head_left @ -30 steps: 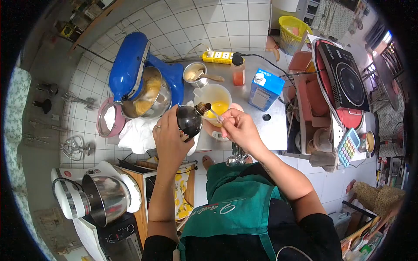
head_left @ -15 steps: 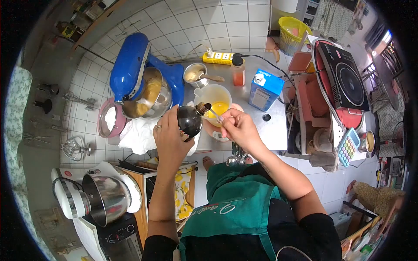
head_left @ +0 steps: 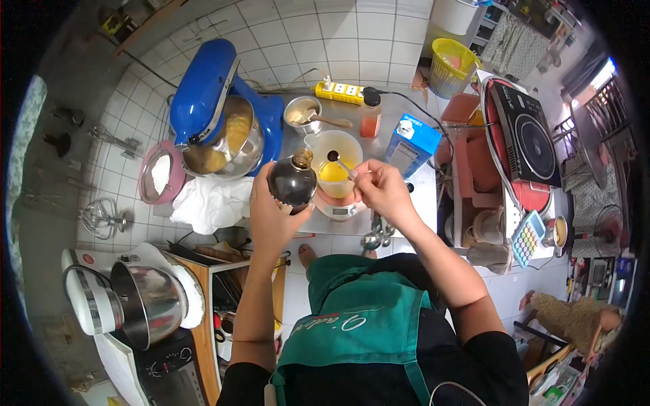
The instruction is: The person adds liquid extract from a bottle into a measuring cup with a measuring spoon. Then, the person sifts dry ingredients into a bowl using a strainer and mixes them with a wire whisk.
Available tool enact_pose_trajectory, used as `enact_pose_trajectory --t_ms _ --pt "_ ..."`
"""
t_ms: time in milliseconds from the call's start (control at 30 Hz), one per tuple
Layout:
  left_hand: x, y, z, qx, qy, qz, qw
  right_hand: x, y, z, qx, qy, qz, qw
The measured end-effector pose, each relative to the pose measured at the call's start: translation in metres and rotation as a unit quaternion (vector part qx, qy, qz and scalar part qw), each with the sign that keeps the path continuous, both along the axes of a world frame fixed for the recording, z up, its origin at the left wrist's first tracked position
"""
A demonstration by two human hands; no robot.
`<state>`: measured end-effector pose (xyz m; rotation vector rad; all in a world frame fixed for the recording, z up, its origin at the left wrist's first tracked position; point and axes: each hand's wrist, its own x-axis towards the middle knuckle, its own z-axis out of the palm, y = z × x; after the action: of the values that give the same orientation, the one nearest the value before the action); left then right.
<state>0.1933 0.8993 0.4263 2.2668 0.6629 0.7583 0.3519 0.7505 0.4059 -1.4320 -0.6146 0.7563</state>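
My left hand [head_left: 269, 218] is wrapped round a dark bottle [head_left: 292, 184]; at its two o'clock, over the jug [head_left: 349, 146], my right hand [head_left: 388, 195] pinches a spoon [head_left: 343, 166], seemingly filled.

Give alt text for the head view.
A human left grip holds a dark bottle; the right grip holds a spoon with dark contents over a jug of yellow liquid. A blue mixer stands left, a blue carton right.

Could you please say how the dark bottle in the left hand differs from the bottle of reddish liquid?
The dark bottle is held in the left hand, while the reddish bottle stands on the counter. The dark bottle's neck shows no cap; the reddish bottle wears a black cap. The dark bottle looks nearly black; the reddish bottle shows its liquid.
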Motion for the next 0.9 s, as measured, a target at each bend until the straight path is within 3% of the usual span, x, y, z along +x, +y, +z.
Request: enact_pose_trajectory --t_ms 100,167,300,500,533,700,800,900 --pt "-0.005 -0.005 -0.001 -0.054 -0.026 0.019 0.998 0.003 -0.001 0.003 -0.051 -0.239 -0.04 0.969" --pt "-0.011 -0.008 -0.001 -0.078 -0.044 0.027 0.996 0.003 -0.001 0.007 -0.096 -0.445 -0.078 0.887" --pt "-0.02 -0.012 -0.01 -0.125 -0.112 0.028 0.985 0.002 -0.002 0.018 -0.205 -0.53 -0.033 0.822" --pt "-0.04 -0.019 -0.018 -0.13 -0.118 0.053 0.983 0.011 -0.005 0.027 -0.195 -0.655 0.017 0.73" --pt "-0.044 -0.018 -0.023 -0.081 -0.098 0.061 0.99 0.012 -0.006 0.026 -0.187 -0.659 0.015 0.728" --pt "-0.052 -0.024 -0.033 -0.091 -0.122 0.057 0.987 0.017 -0.003 0.019 -0.187 -0.662 0.013 0.725" --pt "-0.054 -0.026 -0.038 -0.089 -0.115 0.065 0.987 0.024 -0.008 0.01 -0.192 -0.593 -0.02 0.782" --pt "-0.057 -0.029 -0.044 -0.083 -0.108 0.065 0.988 0.026 -0.012 0.005 -0.155 -0.572 -0.065 0.803"
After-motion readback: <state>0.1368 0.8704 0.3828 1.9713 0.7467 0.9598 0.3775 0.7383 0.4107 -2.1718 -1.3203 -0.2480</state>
